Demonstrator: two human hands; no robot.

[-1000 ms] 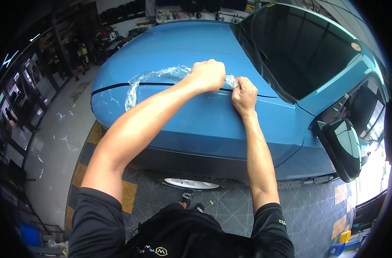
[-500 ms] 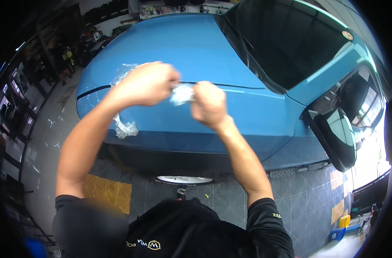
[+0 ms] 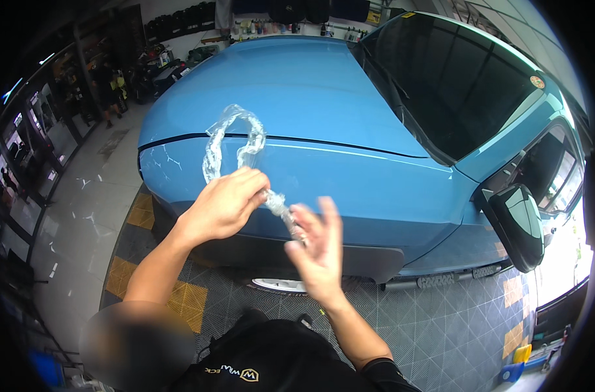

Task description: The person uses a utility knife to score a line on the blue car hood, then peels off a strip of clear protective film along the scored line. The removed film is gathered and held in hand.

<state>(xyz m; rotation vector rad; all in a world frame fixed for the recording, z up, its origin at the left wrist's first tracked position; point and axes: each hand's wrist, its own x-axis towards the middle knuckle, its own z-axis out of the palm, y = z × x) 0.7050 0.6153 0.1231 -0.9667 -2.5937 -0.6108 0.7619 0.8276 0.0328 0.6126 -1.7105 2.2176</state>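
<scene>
In front of me is the blue car's hood (image 3: 297, 85), with the fender below its seam. A twisted strip of clear plastic film (image 3: 212, 153) is gathered in my closed left hand (image 3: 222, 206). One part of it makes a crumpled loop above the hand, over the fender seam. Its other end hangs out toward my right hand (image 3: 320, 258). My right hand is raised with its fingers spread, and the film's tail lies by the thumb and fingers. Whether that tail touches the palm, I cannot tell.
At the right, the side mirror (image 3: 516, 225) juts out from the car. The windshield (image 3: 461, 78) is dark. A wheel (image 3: 281, 285) shows under the fender. White scraps (image 3: 53, 269) lie on the floor at left, where a person (image 3: 105, 91) stands far back.
Both hands have come down and nearer to me. My right hand has opened from a fist. The film, bunched between my hands before, now shows as a long twisted loop and tail.
</scene>
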